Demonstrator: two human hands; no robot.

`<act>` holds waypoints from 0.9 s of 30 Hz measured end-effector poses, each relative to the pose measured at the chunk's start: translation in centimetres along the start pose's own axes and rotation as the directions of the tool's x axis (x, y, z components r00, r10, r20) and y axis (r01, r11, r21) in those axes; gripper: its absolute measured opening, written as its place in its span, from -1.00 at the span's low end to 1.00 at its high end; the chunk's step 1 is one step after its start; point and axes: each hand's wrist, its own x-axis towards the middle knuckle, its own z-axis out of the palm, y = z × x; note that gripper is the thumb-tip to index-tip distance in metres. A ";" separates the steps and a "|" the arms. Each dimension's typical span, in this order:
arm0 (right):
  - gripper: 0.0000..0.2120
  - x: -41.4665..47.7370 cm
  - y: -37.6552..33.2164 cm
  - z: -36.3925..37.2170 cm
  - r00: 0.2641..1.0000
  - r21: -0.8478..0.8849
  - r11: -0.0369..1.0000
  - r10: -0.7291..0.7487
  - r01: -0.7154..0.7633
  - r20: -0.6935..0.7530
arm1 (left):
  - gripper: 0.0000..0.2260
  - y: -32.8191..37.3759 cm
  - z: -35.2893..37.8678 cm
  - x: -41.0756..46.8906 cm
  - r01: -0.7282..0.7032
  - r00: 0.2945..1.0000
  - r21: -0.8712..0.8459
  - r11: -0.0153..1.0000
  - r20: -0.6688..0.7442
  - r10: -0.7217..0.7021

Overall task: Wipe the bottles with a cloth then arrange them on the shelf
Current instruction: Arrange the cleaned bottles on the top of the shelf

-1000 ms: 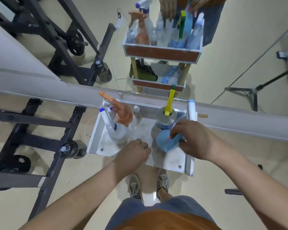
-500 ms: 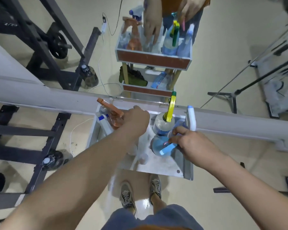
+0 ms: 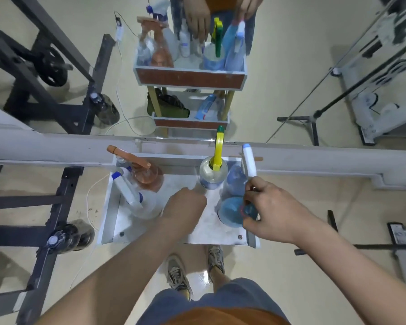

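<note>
Head view: white shelf tray (image 3: pixel 108 221) over a beige floor (image 3: pixel 291 273), its back against a grey rail (image 3: pixel 56 146). The blue bottle (image 3: pixel 230 211) stands upright in the tray's front right corner, long axis vertical. The right hand (image 3: pixel 274 212) pinches its top. The left hand (image 3: pixel 185 207) is curled over the tray centre; contents cannot be told. Bare tray floor lies front-left.

Five spray bottles (image 3: pixel 213 174) on shelf (image 3: pixel 110 221); two hands (image 3: pixel 185 207)

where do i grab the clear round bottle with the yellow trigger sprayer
Take the clear round bottle with the yellow trigger sprayer by its neck just under the sprayer, probably coming from above on its left: it stands upright, and the pale blue bottle crowds its right.
</note>
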 end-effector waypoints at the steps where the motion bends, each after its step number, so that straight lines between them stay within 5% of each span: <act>1: -0.70 0.1 0.0 0.3 0.999 -0.021 1.000 0.015 -0.016 -0.041 | -0.75 0.1 0.2 -0.2 0.016 1.000 -0.007 1.000 -0.017 -0.016; 4: -0.79 0.3 -0.7 1.5 0.991 -0.091 0.995 0.039 -0.051 -0.131 | -0.66 0.2 -0.5 -1.6 0.031 0.995 -0.122 0.992 -0.094 -0.043; 6: -0.74 0.3 -1.1 2.3 0.983 -0.067 0.994 0.075 -0.087 -0.169 | -0.64 0.0 -1.5 -3.8 -0.015 0.946 -0.284 0.959 -0.315 -0.078; 9: -0.67 0.2 -1.4 2.9 0.967 0.056 0.995 0.095 -0.084 -0.236 | -0.67 -1.1 -3.3 -8.0 -0.027 0.693 -0.432 0.901 -0.658 -0.295; 11: -0.63 0.2 -1.5 3.0 0.954 0.138 0.988 0.106 -0.069 -0.282 | -0.69 -2.7 -3.9 -10.8 0.064 0.500 -0.528 0.847 -0.717 -0.485; 13: -0.58 0.2 -1.6 3.0 0.947 0.171 0.982 0.130 -0.081 -0.295 | -0.68 -4.4 -4.1 -12.7 0.147 0.417 -0.635 0.759 -0.656 -0.630; 16: -0.39 0.2 -2.2 3.0 0.942 0.188 0.977 0.157 -0.104 -0.297 | -0.52 -6.1 -3.3 -12.9 0.212 0.439 -0.821 0.530 -0.405 -0.802; 19: -0.30 0.1 -3.0 2.5 0.944 0.200 0.974 0.162 -0.106 -0.288 | -0.36 -6.7 -2.8 -12.0 0.303 0.570 -0.892 0.335 -0.112 -0.814; 22: -0.31 -0.2 -3.7 1.1 0.954 0.184 0.982 0.087 -0.034 -0.286 | -0.45 -6.7 -2.3 -11.2 0.339 0.678 -0.861 0.378 -0.055 -0.733; 27: -0.32 0.0 -6.0 -3.2 0.939 0.119 0.970 -0.169 0.212 -0.299 | -0.38 -7.2 -2.4 -10.6 0.351 0.668 -0.847 0.399 -0.072 -0.740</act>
